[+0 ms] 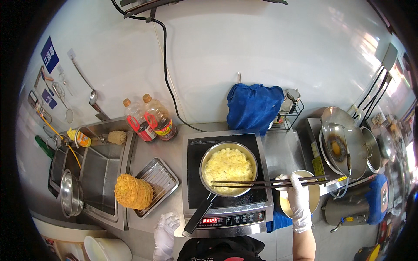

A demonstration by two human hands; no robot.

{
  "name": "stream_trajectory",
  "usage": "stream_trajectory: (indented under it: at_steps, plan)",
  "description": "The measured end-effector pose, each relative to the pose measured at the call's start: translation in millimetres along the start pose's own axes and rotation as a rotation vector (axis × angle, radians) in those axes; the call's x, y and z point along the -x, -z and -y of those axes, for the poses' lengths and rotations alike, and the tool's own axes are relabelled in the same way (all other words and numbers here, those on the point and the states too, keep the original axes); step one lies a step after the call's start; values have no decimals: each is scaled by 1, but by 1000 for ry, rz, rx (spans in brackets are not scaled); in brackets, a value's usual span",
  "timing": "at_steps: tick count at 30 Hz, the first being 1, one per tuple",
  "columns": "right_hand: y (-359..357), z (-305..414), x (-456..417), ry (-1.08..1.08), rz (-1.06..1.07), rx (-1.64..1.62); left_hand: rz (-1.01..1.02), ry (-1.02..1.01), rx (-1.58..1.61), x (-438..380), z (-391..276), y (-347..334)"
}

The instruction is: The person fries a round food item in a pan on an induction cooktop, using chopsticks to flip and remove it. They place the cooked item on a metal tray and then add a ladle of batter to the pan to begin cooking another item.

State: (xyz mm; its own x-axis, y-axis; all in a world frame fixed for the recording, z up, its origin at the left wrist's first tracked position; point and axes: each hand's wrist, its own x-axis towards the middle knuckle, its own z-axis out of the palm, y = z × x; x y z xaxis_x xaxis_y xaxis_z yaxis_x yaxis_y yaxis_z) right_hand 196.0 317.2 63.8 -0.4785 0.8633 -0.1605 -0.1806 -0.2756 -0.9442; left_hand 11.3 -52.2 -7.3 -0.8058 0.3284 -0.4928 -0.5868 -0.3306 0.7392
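My right hand (297,200), in a white glove, grips a pair of long dark chopsticks (261,184). Their tips reach into a metal pan (209,192), at the lower side of a pale yellow, lumpy egg-like mass (230,168). Under the pan is an induction cooktop (197,176) with a lit red display; the black pan handle (200,213) points toward me. My gloved left hand (167,230) is empty at the counter's front edge, fingers loosely curled, left of that handle. A pale bowl (315,204) is partly hidden below my right hand.
Left of the cooktop, a stack of golden fried rounds (134,192) rests on a wire-racked tray (168,173). Two large sauce bottles (165,125), a sink (101,182), and metal bowls (70,195) lie beyond. A blue cloth (254,106) hangs behind; a wok (356,156) is right.
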Motion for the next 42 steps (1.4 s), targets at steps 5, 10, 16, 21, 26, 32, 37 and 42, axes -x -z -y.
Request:
stream_trajectory:
  at_steps: [5, 10, 16, 21, 26, 32, 37, 42]
  plan:
    - [1, 13, -5, -18, 16, -11, -20, 9, 4, -3, 0, -2]
    - [-3, 25, -6, -28, 43, -53, -33, 24, 15, -6, -2, -5]
    - [-1, 20, -18, -70, 46, 64, -38, 31, 5, -9, -2, -8]
    - [-6, 44, -27, -38, 13, -85, -38, 39, 37, -11, -2, -6]
    - [10, 49, -51, -54, 68, 42, -41, 31, 25, -11, 2, 0]
    - [7, 55, -69, -46, 164, 185, -32, 25, -5, -9, 4, 2]
    - [9, 71, -52, -2, 82, 105, 34, 84, -93, -8, 9, -1]
    - [33, 65, -21, 72, -4, -7, 172, 139, -282, 10, 4, -29]
